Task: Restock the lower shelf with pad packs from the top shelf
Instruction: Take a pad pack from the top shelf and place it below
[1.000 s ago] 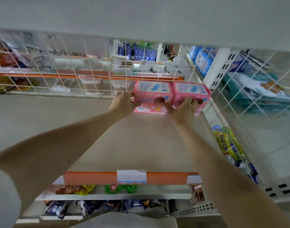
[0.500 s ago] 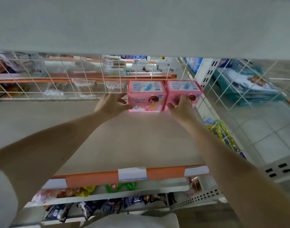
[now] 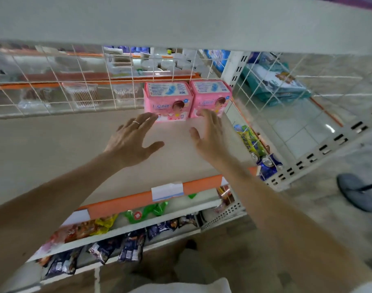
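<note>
A person reaches with both bare arms into a store shelf (image 3: 54,149), its beige board bare across the left side. At far left, a white wire grid (image 3: 75,87) forms the back wall, and boxes of cotton swabs (image 3: 83,96) show blurred behind it. The left hand (image 3: 132,140) hovers above the board, palm down, fingers straight and spread, holding nothing; a thin ring (image 3: 136,122) sits on one finger. Its fingertips lie just before the lower left corner of the left pad pack (image 3: 168,100); contact cannot be judged. That pink pack stands upright against the wire grid, touching the right pad pack (image 3: 210,98), which stands in the shelf's back right corner. The right hand (image 3: 210,136) is likewise spread and gripping nothing, its fingertips crossing the lower front of the right pad pack; whether they touch it is unclear. Along the shelf's front edge runs an orange strip (image 3: 121,205) carrying a white label (image 3: 167,190). Lower tiers hold green packets (image 3: 147,211) and dark snack bags (image 3: 109,248). To the right, drink cans (image 3: 267,163) stand on a lower level beside the shelf's end. Farther right, teal packages (image 3: 273,85) lie behind a second wire panel above a tiled floor (image 3: 297,134).
</note>
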Action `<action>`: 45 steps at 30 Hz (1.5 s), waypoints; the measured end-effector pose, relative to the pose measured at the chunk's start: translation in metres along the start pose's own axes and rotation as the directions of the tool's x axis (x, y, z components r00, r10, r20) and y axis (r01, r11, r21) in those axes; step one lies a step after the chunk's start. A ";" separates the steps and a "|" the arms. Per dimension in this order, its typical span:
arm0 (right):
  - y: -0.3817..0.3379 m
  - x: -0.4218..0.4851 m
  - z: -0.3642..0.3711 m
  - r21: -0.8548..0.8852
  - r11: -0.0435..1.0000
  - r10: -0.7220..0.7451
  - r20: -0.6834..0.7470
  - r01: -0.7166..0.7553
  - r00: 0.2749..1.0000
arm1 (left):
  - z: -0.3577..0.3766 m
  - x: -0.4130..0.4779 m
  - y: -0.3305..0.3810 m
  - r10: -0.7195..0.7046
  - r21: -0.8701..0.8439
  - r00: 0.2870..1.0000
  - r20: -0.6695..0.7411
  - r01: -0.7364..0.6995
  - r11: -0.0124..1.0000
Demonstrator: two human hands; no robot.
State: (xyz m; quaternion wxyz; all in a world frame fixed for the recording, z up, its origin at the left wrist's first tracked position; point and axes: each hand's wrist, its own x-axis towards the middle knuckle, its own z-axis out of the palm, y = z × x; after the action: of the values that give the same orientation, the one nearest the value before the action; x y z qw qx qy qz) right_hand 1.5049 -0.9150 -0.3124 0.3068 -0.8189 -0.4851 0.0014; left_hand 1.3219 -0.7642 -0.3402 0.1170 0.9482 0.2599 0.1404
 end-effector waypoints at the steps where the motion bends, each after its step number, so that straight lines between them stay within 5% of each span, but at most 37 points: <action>1: -0.004 -0.008 0.002 0.005 1.000 0.000 0.006 0.000 1.000 | -0.003 -0.006 0.003 0.023 0.011 1.000 -0.014 -0.023 1.000; 5: -0.018 -0.027 0.003 -0.014 0.999 -0.043 -0.004 0.043 0.999 | -0.011 -0.030 0.009 0.065 0.069 0.997 -0.049 -0.062 0.996; 29: -0.028 -0.149 -0.070 0.125 0.960 -0.243 -0.081 0.252 0.967 | -0.060 -0.166 0.138 -0.201 0.065 0.975 -0.099 0.208 0.976; 45: -0.083 -0.166 -0.169 0.263 0.837 -0.420 -0.251 0.479 0.872 | -0.152 -0.200 0.216 -0.119 -0.011 0.911 -0.395 0.125 0.992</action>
State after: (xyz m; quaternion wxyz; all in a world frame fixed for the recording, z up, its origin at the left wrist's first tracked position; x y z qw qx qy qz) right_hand 1.4017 -1.1033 -0.1826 0.4693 -0.6178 -0.6273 -0.0683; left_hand 1.2061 -1.0279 -0.1756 0.0638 0.8832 0.3377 0.3193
